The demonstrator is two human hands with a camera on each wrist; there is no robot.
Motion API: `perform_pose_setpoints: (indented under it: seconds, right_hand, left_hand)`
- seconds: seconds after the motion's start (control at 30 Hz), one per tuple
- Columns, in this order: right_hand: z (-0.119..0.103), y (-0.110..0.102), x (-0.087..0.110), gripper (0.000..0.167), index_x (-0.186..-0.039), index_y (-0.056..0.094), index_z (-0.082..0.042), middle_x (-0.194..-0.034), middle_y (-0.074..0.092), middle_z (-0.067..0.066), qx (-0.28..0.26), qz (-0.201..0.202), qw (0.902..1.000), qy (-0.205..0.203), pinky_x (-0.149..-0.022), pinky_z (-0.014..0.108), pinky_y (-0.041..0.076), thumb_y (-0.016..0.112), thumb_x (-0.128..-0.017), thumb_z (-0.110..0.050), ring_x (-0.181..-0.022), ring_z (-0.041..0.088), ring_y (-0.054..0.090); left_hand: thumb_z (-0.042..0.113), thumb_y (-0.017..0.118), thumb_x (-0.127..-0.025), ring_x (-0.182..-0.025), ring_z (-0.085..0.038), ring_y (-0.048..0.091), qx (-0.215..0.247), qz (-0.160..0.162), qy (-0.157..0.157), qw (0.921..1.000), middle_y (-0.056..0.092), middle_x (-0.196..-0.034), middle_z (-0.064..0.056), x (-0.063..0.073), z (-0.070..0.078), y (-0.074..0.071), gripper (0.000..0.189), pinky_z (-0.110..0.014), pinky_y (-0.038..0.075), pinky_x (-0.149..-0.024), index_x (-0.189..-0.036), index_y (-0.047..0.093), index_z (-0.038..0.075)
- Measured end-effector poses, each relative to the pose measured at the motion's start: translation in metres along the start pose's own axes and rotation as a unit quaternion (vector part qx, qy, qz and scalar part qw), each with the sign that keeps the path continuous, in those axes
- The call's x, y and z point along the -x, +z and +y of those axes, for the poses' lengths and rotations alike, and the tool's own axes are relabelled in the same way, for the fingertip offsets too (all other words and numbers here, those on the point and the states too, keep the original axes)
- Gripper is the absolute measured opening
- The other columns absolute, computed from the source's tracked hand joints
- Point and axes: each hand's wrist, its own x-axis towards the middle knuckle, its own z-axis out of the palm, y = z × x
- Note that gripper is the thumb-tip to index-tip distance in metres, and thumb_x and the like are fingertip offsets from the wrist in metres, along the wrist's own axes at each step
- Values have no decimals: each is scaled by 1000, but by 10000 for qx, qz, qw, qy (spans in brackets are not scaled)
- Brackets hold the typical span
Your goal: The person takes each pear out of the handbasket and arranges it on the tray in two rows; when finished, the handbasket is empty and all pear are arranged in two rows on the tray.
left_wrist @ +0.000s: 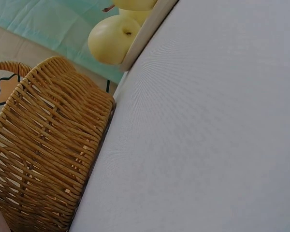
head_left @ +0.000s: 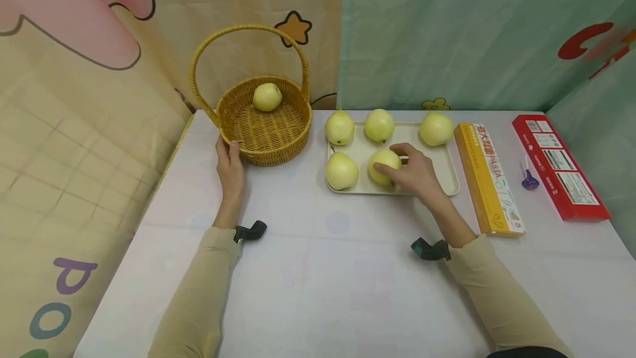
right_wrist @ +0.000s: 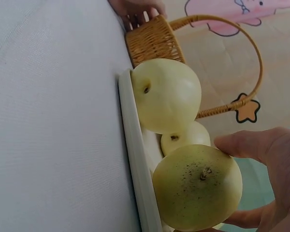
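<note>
My right hand [head_left: 416, 173] has its thumb and fingers around a pale yellow-green pear [head_left: 382, 166] at the tray's front; the right wrist view shows that pear [right_wrist: 198, 188] between thumb and fingertips. The cream tray [head_left: 449, 173] holds several more pears, such as the front-left pear [head_left: 341, 170] beside it. To the left stands a woven basket [head_left: 270, 156] with a tall arched handle and one pear [head_left: 267, 97] inside. My left hand [head_left: 231, 175] touches the basket's left front wall, fingers fairly straight. In the left wrist view the basket's side [left_wrist: 48, 140] fills the left.
Right of the tray lies a yellow pasta box [head_left: 487, 181]. Farther right are a small purple wrapped item [head_left: 530, 181] and a red box [head_left: 561, 167]. Printed curtains [head_left: 447, 32] hang behind the white-covered table [head_left: 308, 269].
</note>
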Motion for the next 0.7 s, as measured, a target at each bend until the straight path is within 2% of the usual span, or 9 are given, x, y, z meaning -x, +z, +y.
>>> perform_pose_setpoints:
  seconds: [0.47, 0.6, 0.7]
  right_hand:
    - [-6, 2, 2, 76, -151, 52, -5, -156, 53, 19, -51, -98, 9997, -227, -114, 59, 44, 76, -93, -50, -142, 43, 51]
    - [-8, 2, 4, 77, -151, 52, -5, -155, 54, 19, -106, 59, 9995, -298, -111, 60, 47, 74, -94, -51, -142, 41, 52]
    - [-12, 2, 4, 76, -151, 52, -5, -154, 55, 18, -296, 336, 9978, -480, -112, 58, 47, 75, -94, -49, -141, 40, 53]
  left_hand:
    - [49, 35, -113, -158, -9, 26, 40, -22, -4, 10000, 31, -173, 2, 1, 1, -3, 64, -28, 21, -129, -169, 21, 20]
    - [50, 35, -113, -158, -9, 27, 34, 0, -50, 10000, 31, -173, 3, 1, 1, -2, 64, -27, 22, -129, -169, 22, 22]
    - [51, 35, -113, -158, -9, 27, 25, -2, -84, 10000, 30, -173, 2, 0, 0, -1, 65, -27, 22, -129, -169, 22, 21]
